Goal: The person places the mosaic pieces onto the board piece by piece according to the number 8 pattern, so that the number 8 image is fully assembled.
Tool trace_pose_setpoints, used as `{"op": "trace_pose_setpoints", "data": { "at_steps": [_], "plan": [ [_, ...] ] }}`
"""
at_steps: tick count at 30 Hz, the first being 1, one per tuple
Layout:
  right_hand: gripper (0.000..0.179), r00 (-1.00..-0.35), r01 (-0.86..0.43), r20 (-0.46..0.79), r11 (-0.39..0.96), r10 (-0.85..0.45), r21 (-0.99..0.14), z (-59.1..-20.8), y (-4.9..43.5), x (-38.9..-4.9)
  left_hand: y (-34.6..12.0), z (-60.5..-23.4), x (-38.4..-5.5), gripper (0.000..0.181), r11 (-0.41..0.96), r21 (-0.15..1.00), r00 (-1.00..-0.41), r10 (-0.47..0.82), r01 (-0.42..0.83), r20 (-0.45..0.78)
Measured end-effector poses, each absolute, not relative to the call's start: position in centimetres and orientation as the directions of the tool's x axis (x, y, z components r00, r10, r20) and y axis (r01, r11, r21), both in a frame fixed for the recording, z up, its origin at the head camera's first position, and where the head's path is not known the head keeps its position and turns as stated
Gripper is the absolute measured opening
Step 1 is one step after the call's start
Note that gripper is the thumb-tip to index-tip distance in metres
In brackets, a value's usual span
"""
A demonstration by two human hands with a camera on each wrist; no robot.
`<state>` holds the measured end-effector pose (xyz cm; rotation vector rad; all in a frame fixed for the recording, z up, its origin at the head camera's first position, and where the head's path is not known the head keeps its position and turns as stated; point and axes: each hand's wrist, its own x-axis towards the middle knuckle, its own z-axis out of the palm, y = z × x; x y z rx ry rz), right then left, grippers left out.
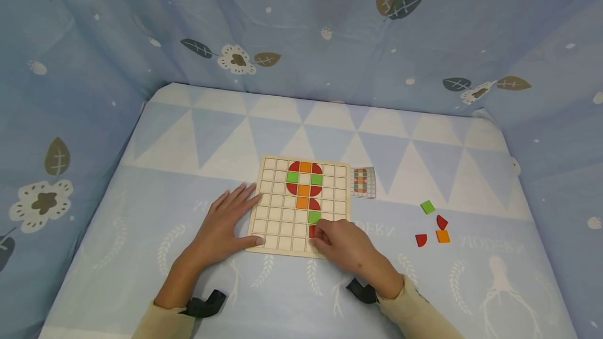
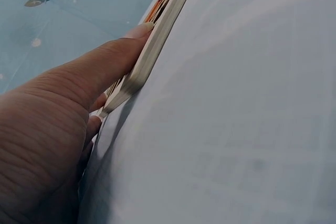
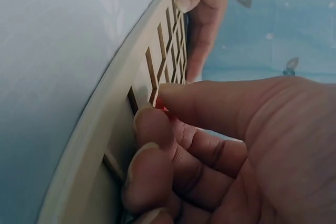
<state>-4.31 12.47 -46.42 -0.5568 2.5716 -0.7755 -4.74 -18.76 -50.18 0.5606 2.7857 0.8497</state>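
Note:
A square wooden grid board (image 1: 274, 213) lies on the table. Red quarter-round pieces, orange squares and green squares fill several cells in its upper and middle columns. My left hand (image 1: 225, 224) rests at the board's left side, fingers extended; its thumb (image 2: 137, 32) lies on the near left corner. With thumb and fingertips, my right hand (image 1: 346, 242) pinches a red piece (image 1: 312, 231) at a cell near the board's front edge, just below a green square (image 1: 314, 217). The fingers mostly hide that piece in the right wrist view, so its shape cannot be told.
A small printed pattern card (image 1: 369, 182) lies against the board's right edge. Further right are a loose green square (image 1: 427, 207), an orange square (image 1: 443, 236) and two red quarter-rounds (image 1: 421, 240). Patterned cloth (image 1: 301, 30) walls the table's back and sides.

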Motion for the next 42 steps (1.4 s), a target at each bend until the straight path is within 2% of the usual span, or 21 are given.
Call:
{"op": "trace_pose_setpoints", "data": {
  "at_steps": [5, 12, 22, 30, 42],
  "plan": [
    [0.013, -0.833, -0.27, -0.243, 0.748, -0.497, -0.606, -46.2, 12.5, -4.4, -18.6, -50.1, -4.7, 0.101, 0.767, 0.568, -0.913, 0.403, 0.3, -0.062],
    [0.014, -0.874, -0.217, -0.251, 0.797, -0.416, -0.563, -46.2, 12.9, -4.5, -18.6, -50.1, -4.7, 0.101, 0.769, 0.563, -0.915, 0.4, 0.303, -0.053],
    [0.019, -0.883, -0.261, -0.202, 0.802, -0.423, -0.537, -46.9, 12.3, -4.6, -18.7, -50.1, -4.7, 0.101, 0.767, 0.568, -0.915, 0.399, 0.299, -0.057],
    [0.016, -0.875, -0.25, -0.213, 0.782, -0.434, -0.57, -46.9, 12.7, -4.5, -18.6, -50.3, -4.6, 0.1, 0.765, 0.559, -0.918, 0.396, 0.318, -0.02],
    [0.011, -0.918, -0.108, -0.244, 0.788, -0.314, -0.606, -46.5, 16.4, -4.2, -18.6, -50.3, -4.6, 0.099, 0.767, 0.562, -0.918, 0.395, 0.31, -0.032]
  ]
}}
